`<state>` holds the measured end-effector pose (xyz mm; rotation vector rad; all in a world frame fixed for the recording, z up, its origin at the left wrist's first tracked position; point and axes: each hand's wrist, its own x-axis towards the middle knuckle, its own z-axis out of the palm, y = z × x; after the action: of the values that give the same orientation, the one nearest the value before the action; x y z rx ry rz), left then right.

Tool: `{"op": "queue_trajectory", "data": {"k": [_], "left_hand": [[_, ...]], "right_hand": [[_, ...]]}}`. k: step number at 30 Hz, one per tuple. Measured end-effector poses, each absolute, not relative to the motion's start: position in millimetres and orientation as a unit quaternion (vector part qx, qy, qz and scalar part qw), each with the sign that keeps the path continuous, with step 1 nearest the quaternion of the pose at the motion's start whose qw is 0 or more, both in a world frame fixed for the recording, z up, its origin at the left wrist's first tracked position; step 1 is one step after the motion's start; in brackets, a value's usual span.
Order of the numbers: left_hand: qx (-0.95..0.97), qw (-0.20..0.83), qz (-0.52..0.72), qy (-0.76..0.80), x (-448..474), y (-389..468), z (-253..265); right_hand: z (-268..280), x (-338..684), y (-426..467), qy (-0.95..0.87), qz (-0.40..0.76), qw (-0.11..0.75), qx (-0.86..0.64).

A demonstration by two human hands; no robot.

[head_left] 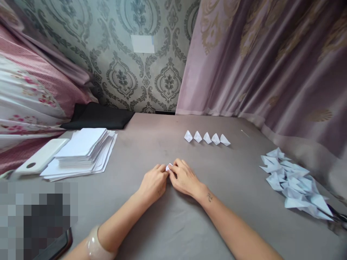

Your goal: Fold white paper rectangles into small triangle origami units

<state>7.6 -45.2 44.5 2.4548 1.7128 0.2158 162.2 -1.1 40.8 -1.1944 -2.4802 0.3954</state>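
Note:
A small piece of folded white paper [169, 167] is pinched between my two hands at the middle of the grey-covered table. My left hand [155, 182] grips its left side, fingers curled inward. On the other side, the thumb and fingers of my right hand [185, 178] close on the same paper. Most of the paper is hidden by my fingertips. Beyond my hands, several small folded white paper pieces [207, 138] stand in a row, pointed at the top.
At left lies a stack of white paper sheets [84, 144] beside a white board with a hole [40, 159]. Black folded cloth [100, 116] lies behind. A pile of folded paper shapes [295, 180] is at right, near a dark object [337, 216]. A dark-edged device [61, 245] sits front left.

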Motion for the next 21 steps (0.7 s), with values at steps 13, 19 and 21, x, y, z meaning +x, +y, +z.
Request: {"op": "queue_trajectory", "data": {"k": [13,19,21], "left_hand": [[0.674,0.276,0.234,0.644,-5.7,-10.6,38.2],[0.631,0.371,0.346,0.587,-10.9,-15.4,29.5],[0.618,0.410,0.343,0.576,-10.0,-18.3,34.9]], "right_hand": [[22.7,164.4,-0.8,-0.853,0.118,0.235,-0.450],[20.4,166.4,1.0,-0.843,0.184,0.282,-0.420],[20.8,165.8,1.4,-0.834,0.224,0.305,-0.401]]}}
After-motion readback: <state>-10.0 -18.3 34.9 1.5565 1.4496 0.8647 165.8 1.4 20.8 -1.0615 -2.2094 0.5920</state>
